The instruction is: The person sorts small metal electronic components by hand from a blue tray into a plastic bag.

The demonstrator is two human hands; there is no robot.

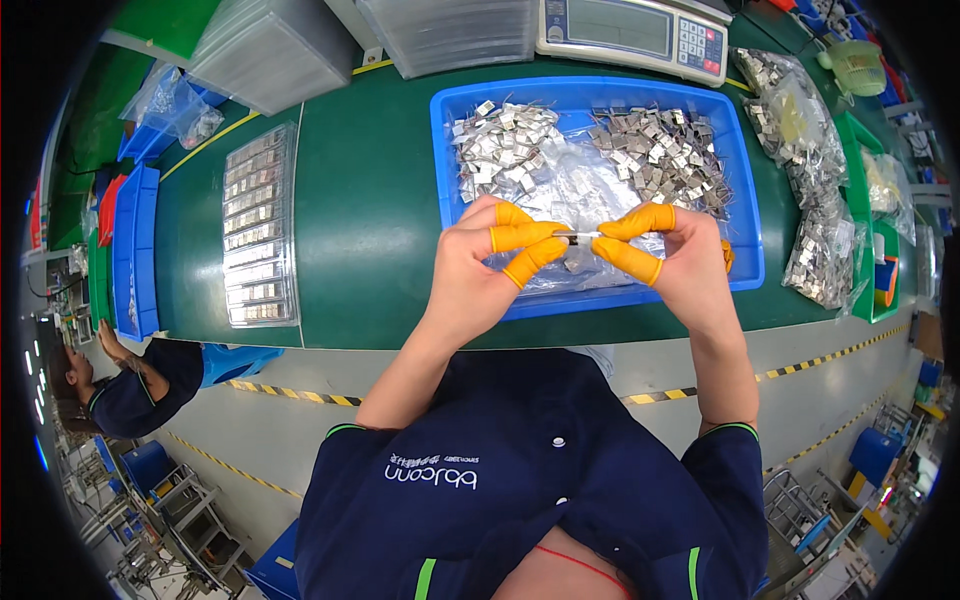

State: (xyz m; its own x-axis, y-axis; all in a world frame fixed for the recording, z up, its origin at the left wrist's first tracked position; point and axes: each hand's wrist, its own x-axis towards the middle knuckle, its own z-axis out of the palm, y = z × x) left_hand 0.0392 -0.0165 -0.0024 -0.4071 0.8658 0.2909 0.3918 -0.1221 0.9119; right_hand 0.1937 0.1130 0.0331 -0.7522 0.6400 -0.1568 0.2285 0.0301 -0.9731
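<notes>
My left hand (478,262) and my right hand (688,262) meet over the near part of a blue tray (755,200). Yellow finger covers sit on the thumb and fingers of both. Between the pinched fingertips is a small silver-and-dark metal part (580,238), gripped from both sides; its finer detail is too small to make out. Beneath it lies a crumpled clear plastic bag (580,185). One pile of small bright metal pieces (505,145) fills the tray's far left, and a greyer pile of metal pieces (665,155) fills its far right.
Left on the green table (365,220) lies a clear blister tray (260,230) with rows of metal parts. A digital scale (630,35) and clear trays (450,35) stand behind. Bagged parts (820,240) lie right. A seated person (140,385) works at far left.
</notes>
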